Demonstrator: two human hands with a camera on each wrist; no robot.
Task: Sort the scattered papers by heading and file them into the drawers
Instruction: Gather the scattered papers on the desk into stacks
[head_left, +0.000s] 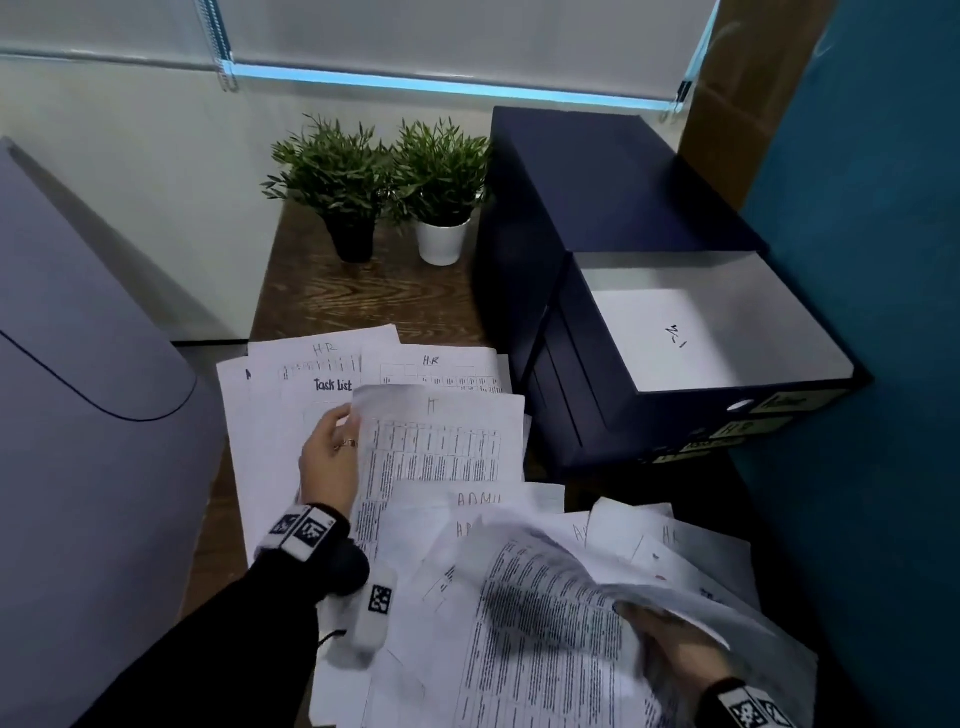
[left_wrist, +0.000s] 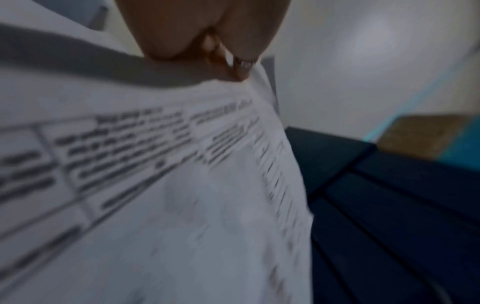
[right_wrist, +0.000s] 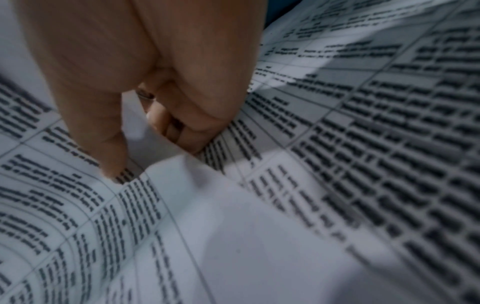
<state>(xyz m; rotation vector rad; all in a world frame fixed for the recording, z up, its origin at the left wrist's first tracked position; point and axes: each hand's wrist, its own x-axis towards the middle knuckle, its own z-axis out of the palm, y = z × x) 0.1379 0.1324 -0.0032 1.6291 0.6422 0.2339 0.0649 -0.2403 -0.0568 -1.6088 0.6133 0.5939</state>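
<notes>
1. Head view: scattered papers (head_left: 452, 525) cover the near half of the wooden bench (head_left: 363, 301), overlapping in loose heaps, with handwritten headings such as "HR" and what reads as "ADMI…" showing on some. The left hand (head_left: 330, 457) has its fingers curled round the left edge of a sheet with a table (head_left: 441, 441), lifting that edge off the pile. The right hand (head_left: 670, 644), low at the right, grips a curled printed sheet (head_left: 545, 613) that bows upward. To the right stands a dark blue drawer unit (head_left: 597, 208); its top drawer (head_left: 717, 322) is pulled out and holds at least one white sheet with a handwritten mark, while the lower drawers look closed, their labels too blurred to read. Two potted plants (head_left: 389, 182) stand at the far end of the bench.

2. Left wrist view: blurred, but the left hand's fingers (left_wrist: 233, 70) pinch the top edge of the table sheet, with the drawer unit beside it.

3. Right wrist view: thumb and curled fingers (right_wrist: 187, 127) pinch a fold of densely printed paper.

4. Progress, as I judge it: early — one drawer has started to fill, yet most papers lie unsorted, so reading headings, grouping and filing into the remaining drawers is nearly all still ahead.
</notes>
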